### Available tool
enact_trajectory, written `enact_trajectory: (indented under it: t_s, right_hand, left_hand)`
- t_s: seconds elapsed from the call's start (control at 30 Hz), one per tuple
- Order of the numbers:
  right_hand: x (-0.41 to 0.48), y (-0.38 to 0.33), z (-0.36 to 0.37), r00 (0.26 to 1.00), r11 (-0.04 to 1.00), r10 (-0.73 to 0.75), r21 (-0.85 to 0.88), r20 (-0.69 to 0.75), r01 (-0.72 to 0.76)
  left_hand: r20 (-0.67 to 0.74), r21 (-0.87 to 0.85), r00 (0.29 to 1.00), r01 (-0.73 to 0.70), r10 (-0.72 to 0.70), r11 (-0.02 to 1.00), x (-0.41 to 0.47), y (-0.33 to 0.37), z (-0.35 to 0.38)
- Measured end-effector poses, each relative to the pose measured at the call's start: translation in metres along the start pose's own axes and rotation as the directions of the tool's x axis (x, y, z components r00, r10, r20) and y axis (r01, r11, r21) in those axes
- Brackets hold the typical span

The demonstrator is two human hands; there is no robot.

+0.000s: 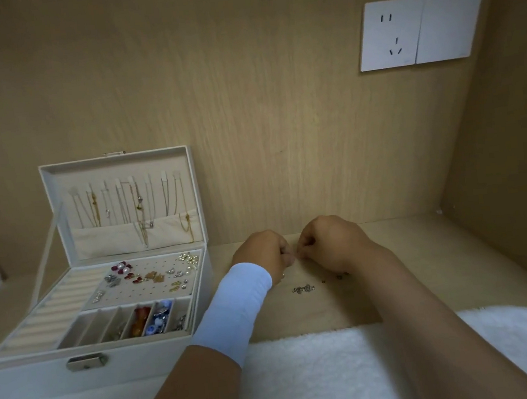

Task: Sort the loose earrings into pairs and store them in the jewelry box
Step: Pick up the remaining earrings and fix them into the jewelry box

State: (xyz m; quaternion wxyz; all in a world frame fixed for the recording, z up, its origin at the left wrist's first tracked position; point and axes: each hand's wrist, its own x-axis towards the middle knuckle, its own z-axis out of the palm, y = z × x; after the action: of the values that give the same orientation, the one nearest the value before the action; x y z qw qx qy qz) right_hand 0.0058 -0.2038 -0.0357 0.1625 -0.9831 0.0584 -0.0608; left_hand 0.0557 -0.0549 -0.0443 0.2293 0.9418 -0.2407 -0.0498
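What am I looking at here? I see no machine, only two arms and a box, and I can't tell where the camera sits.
There is no machine: a person works with bare hands. The single picture comes from a camera worn on the head, looking forward and down. The left hand, with a pale sleeve on its wrist, and the right hand meet over a wooden desk. Their fingers are curled and seem to pinch a small piece between them, too tiny to identify. Just in front of them lie a few loose earrings. To the left stands an open jewelry box: necklaces hang in its lid, and more earrings sit on its holed panel. A white fluffy cloth covers the near edge.
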Motion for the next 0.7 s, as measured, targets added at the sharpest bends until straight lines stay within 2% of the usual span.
enact_trajectory:
  t_s: [0.13,0.3,0.4,0.5,0.7]
  right_hand:
    - [-0.001,-0.006,-0.003,0.996,0.982,-0.03,0.181,-0.079,0.044]
    - [-0.002,-0.029,-0.012,0.983,0.911,-0.102,0.382,-0.153,0.154]
    - [-0.006,-0.051,-0.015,0.974,0.912,-0.166,0.352,-0.152,0.21]
    - [-0.012,-0.078,-0.015,0.963,0.906,-0.228,0.331,-0.141,0.263]
    - [-0.022,-0.145,-0.009,0.921,0.844,-0.367,0.367,-0.133,0.39]
  left_hand:
    - [-0.053,-0.044,0.998,-0.024,0.022,0.999,-0.008,-0.001,-0.012]
    - [-0.132,-0.056,0.99,-0.062,0.055,0.996,-0.032,-0.009,-0.049]
    - [-0.201,-0.069,0.976,-0.1,0.084,0.993,-0.054,-0.028,-0.076]
    - [-0.213,-0.137,0.972,-0.125,0.094,0.983,-0.081,-0.052,-0.1]
    - [-0.277,-0.289,0.961,-0.076,-0.007,0.954,-0.128,-0.109,-0.133]
